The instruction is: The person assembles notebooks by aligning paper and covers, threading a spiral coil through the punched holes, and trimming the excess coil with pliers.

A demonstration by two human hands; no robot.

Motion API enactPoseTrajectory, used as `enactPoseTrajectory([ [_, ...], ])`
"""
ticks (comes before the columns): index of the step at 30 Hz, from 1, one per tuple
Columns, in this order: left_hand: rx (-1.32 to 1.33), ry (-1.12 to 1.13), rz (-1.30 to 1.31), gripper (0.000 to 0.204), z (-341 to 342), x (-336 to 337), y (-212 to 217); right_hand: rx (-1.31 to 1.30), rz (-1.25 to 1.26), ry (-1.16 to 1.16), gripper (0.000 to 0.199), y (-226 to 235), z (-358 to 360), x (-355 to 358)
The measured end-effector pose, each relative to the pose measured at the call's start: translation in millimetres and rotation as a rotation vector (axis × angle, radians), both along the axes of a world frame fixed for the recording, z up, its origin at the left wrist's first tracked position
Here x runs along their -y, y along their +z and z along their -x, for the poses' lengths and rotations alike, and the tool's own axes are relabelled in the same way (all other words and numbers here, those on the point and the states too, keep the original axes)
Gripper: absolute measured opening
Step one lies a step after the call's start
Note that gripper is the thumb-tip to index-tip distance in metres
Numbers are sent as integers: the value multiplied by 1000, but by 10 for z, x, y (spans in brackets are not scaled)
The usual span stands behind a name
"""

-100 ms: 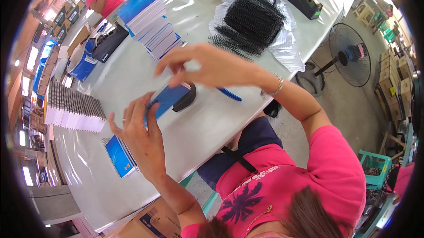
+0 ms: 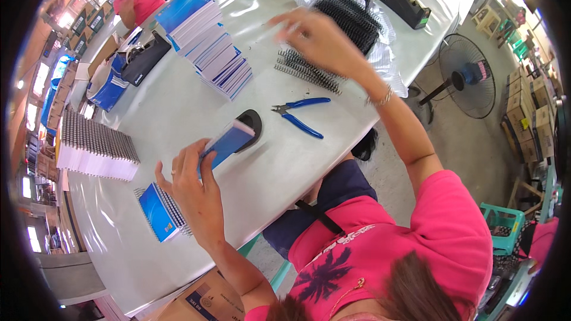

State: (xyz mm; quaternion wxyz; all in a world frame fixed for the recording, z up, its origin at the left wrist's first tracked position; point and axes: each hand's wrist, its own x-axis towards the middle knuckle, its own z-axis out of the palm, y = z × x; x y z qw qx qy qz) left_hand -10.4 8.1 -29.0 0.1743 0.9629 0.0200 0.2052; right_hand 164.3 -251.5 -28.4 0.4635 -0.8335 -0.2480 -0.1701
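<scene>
i judged the binding step underway: my left hand (image 2: 199, 193) gripped a blue booklet (image 2: 226, 142), my right hand (image 2: 318, 38) reached open-fingered toward the black coils (image 2: 309, 70), so picking one cleanly seemed next.

A glossy pale tabletop (image 2: 178, 113) threw back glare beside paper booklets (image 2: 208, 41) with smooth blue covers. Pliers (image 2: 300, 116) near them showed bare metal jaws and shiny blue plastic grips. Black wire binding coils (image 2: 345, 11) lay on crinkled clear plastic (image 2: 386, 53) beyond the pliers.
</scene>
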Motion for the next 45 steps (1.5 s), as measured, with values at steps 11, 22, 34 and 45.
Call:
enactPoseTrajectory([
  [11, -114, 117, -62, 17, 178, -95, -574, 101, 419, -766, 23, -758, -528, 1444],
  [22, 98, 267, 60, 55, 110, 191, -752, -69, -112, -548, 27, -414, -370, 1255],
  [34, 322, 319, 56, 49, -72, 223, -966, -525, -1000, 645, 24, -342, 231, -92],
  [45, 201, 301, 56, 43, -51, 195, -923, -372, 36, 454, 19, -313, 785, -806],
])
